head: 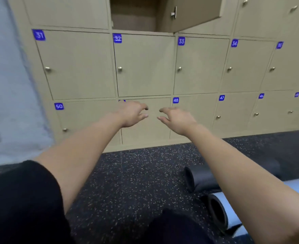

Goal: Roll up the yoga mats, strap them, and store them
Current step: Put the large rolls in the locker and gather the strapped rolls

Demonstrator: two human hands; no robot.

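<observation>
Both my arms stretch forward toward a wall of beige lockers (145,67). My left hand (132,114) and my right hand (176,118) hang side by side in the air, fingers loosely curved, holding nothing. One locker compartment (132,16) at the top stands open, its door (189,13) swung to the right. On the floor at the lower right lie two rolled yoga mats: a dark grey one (203,181) and a light blue one (221,211) with a dark inner side. My right forearm hides part of both rolls.
The floor (136,182) is dark speckled rubber. Locker doors carry blue number tags such as 31, 33, 48 and 50, with small round knobs. A pale grey wall (6,85) runs along the left. My dark clothing fills the lower left.
</observation>
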